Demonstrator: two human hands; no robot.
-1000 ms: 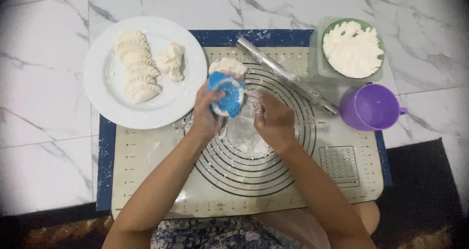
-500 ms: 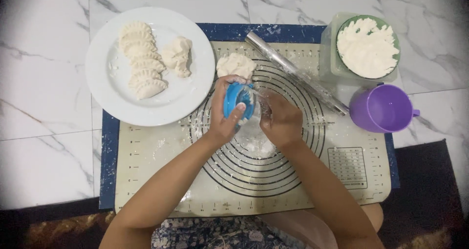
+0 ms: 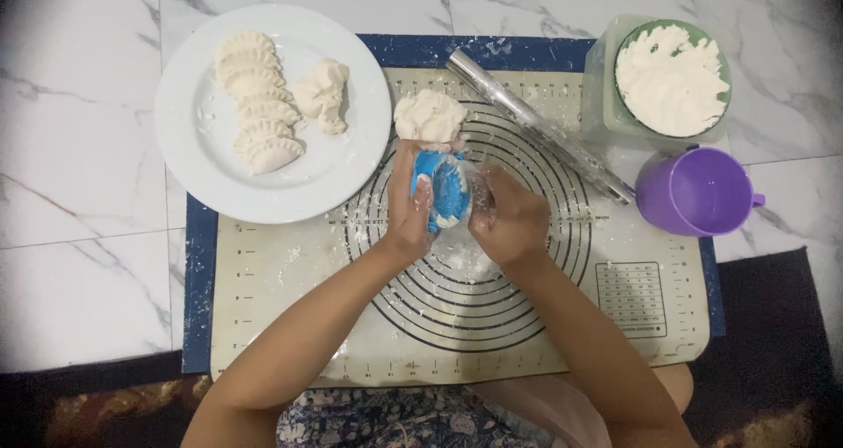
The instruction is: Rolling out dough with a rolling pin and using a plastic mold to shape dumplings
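My left hand and my right hand both grip a blue hinged dumpling mould, held above the ringed baking mat. The mould's halves are folded towards each other, with white dough showing at their edge. A lump of dough lies on the mat just beyond my hands. To the left, a white plate carries several crimped dumplings in a row and a rougher piece of dough.
A clear rolling pin lies slantwise on the mat at the right. Behind it a green bowl of white flour sits in a pale container. A purple mug stands beside them. The floor is white marble tile.
The blue mould has gone from open in my left hand to folded between both hands. The view has shifted slightly.
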